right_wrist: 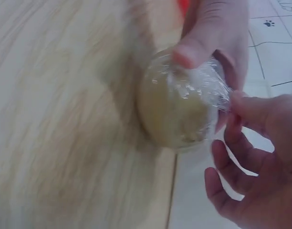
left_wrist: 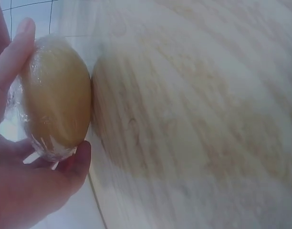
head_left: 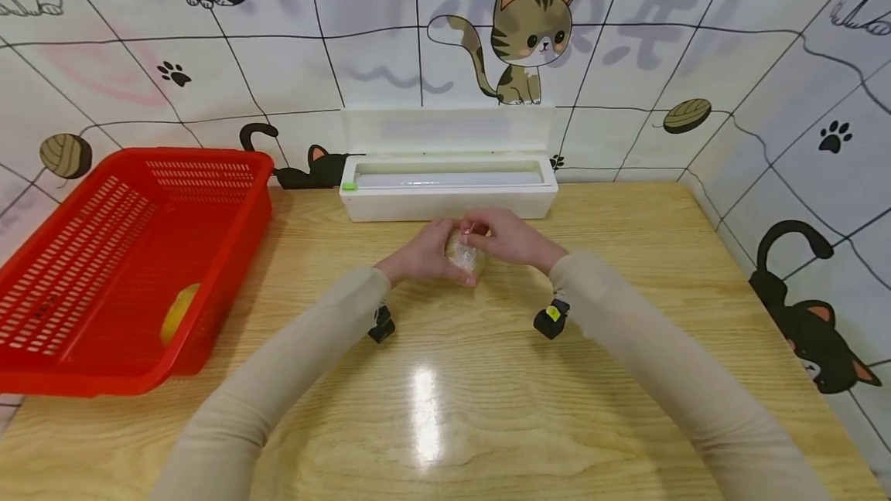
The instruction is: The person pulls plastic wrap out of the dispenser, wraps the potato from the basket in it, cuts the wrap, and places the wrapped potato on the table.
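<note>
In the head view my left hand holds a yellowish oval thing wrapped in clear cling film, just above or on the table. The left wrist view shows its smooth, film-covered side, with thumb and fingers at opposite ends of it. My right hand is at its upper right. Seen from the right wrist, thumb and forefinger pinch a gathered edge of the cling film, while the other fingers curl loosely below. Exactly what kind of thing the film covers, I cannot tell.
Behind the hands stands a long white box, lid raised, with a pale roll inside. At the left sits a red plastic basket with a yellow item in it. Cat-patterned cloth lines the back and right of the wooden table.
</note>
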`<state>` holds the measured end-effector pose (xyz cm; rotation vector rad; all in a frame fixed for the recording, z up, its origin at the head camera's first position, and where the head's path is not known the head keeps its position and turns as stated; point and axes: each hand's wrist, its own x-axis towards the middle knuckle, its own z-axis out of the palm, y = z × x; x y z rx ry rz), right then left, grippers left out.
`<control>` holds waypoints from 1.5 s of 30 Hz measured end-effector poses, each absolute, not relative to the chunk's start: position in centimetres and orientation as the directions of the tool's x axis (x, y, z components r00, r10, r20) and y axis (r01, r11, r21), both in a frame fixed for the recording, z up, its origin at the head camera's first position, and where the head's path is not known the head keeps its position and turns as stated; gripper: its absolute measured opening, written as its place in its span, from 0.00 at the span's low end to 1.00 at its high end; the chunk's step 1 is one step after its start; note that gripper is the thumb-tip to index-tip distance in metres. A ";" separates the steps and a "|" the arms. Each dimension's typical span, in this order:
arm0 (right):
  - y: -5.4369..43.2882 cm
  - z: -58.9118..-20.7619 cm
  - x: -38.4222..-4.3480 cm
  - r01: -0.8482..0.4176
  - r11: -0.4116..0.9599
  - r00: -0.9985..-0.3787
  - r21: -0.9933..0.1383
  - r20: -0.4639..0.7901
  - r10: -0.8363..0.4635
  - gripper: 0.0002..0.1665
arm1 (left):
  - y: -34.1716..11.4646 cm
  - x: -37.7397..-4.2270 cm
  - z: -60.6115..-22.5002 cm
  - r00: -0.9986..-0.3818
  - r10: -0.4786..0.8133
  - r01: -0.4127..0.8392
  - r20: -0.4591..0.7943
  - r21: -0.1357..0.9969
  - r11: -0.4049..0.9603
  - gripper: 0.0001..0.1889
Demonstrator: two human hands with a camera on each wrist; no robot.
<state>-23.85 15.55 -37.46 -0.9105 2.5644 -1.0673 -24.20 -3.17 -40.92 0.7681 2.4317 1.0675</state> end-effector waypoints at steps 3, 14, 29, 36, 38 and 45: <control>15.7 -38.2 -23.8 -0.454 0.557 -0.806 -0.695 0.055 -0.589 0.02 | -3.0 -24.1 -40.9 -0.796 0.590 0.308 -0.136 0.747 0.589 0.50; 15.2 -39.8 -23.9 -0.394 0.604 -0.868 -0.693 0.064 -0.493 0.14 | -4.1 -24.5 -41.0 -0.777 0.615 0.329 -0.133 0.747 0.577 0.37; 16.4 -37.9 -22.7 -0.050 0.359 -0.907 -0.932 -0.108 -0.407 0.12 | -3.2 -24.7 -40.6 -0.828 0.513 0.129 -0.228 0.812 0.569 0.31; 15.7 -38.5 -22.7 -0.231 0.512 -0.866 -0.827 -0.065 -0.495 0.12 | -3.6 -24.9 -40.4 -0.839 0.494 0.095 -0.227 0.833 0.545 0.30; 15.6 -38.5 -22.6 -0.289 0.535 -0.863 -0.794 -0.027 -0.505 0.10 | -3.8 -24.9 -40.4 -0.835 0.504 0.119 -0.219 0.824 0.554 0.30; 14.8 -38.5 -22.0 -0.515 0.580 -0.814 -0.631 0.149 -0.562 0.06 | -4.1 -25.1 -40.8 -0.838 0.518 0.192 -0.170 0.797 0.572 0.29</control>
